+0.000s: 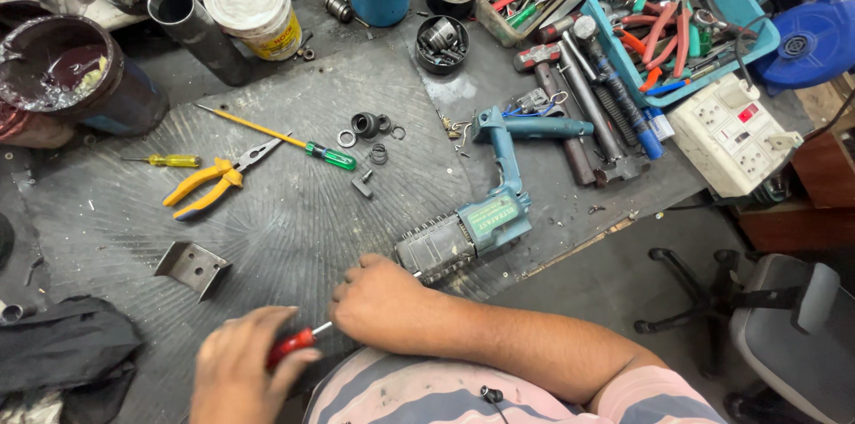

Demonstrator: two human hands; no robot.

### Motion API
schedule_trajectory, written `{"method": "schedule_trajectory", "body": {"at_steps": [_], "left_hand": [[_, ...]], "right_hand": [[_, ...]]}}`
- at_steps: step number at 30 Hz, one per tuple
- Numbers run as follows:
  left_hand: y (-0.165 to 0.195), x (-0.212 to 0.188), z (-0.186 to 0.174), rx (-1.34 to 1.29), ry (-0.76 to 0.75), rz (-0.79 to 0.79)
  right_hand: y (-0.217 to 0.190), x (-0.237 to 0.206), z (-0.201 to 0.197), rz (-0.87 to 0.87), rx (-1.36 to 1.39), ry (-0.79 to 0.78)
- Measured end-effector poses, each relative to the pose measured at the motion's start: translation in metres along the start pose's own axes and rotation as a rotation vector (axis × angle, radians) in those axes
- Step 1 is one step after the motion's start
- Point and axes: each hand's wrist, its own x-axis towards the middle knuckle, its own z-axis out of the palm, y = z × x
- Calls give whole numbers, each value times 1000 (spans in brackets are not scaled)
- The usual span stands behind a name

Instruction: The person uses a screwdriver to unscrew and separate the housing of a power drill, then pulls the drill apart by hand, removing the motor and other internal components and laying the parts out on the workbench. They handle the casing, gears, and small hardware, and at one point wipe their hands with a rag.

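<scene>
Gripping red-handled screwdriver (pixel 294 346), left hand (pixel 236 371) closed | right hand (pixel 383 304) fisted beside drill (pixel 472 224) | bench edge near

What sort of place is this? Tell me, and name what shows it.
Most likely a power-tool repair workbench. A teal power drill lies partly dismantled on the grimy mat, washers and small rings are scattered nearby, and a blue tray of pliers sits at the back.
</scene>
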Motion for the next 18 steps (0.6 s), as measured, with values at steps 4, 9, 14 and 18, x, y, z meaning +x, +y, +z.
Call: {"method": "schedule_trajectory", "body": {"at_steps": [4,9,14,18], "left_hand": [[26,17,10,-102,-112,-85],[25,21,10,-51,-310,-174],[17,25,11,56,-619,-335],[-7,28,-4,67,-465,-281]], "right_hand": [[1,-1,-12,18,31,-79],[17,-26,-34,64,175,76],[60,-76,-59,335,184,414],[86,-120,-75,538,86,398]]}}
